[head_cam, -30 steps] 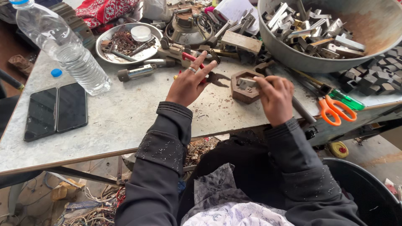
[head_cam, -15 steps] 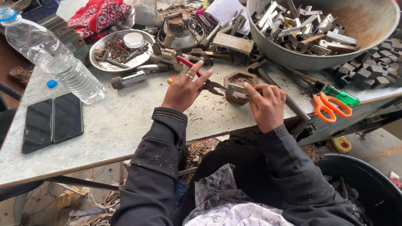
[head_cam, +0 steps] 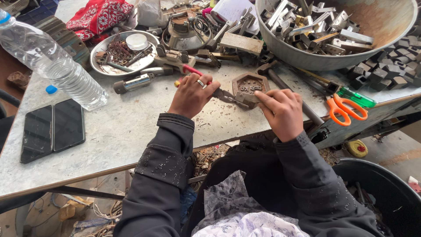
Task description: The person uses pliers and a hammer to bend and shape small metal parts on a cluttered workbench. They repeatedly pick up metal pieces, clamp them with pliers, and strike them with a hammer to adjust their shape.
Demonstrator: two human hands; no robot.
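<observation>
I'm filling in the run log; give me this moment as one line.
left hand: grips red-handled pliers | right hand: holds small metal piece at plier tips | beside: hexagonal block | surface: worktable

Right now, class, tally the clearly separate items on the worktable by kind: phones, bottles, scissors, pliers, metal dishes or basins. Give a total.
Phones: 2
Plastic bottles: 1
Orange scissors: 1
Red-handled pliers, in the left hand: 1
Metal dishes or basins: 2
Total: 7
</observation>
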